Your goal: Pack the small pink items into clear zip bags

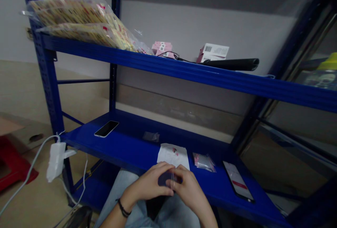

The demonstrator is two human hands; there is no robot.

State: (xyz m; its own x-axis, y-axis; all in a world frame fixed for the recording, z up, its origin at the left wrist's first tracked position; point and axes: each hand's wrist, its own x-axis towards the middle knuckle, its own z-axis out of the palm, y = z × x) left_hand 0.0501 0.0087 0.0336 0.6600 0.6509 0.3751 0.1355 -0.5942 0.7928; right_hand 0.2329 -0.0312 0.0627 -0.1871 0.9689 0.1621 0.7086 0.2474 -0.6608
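Observation:
Just in front of the lower shelf's edge, my left hand and my right hand meet above my lap. Between their fingertips is a small clear plastic bag, hard to make out. Both hands are curled, with thumbs and fingers pinching at it. Right behind them lies a white sheet of paper with a few small pink and dark red pieces on it. To its right rests a filled clear packet with pink in it. Farther back on the left is a flat, clear bag.
A phone lies at the left of the blue lower shelf, another phone at the right. The upper shelf holds bagged goods, small boxes and a black rod-like object. A white power strip hangs left.

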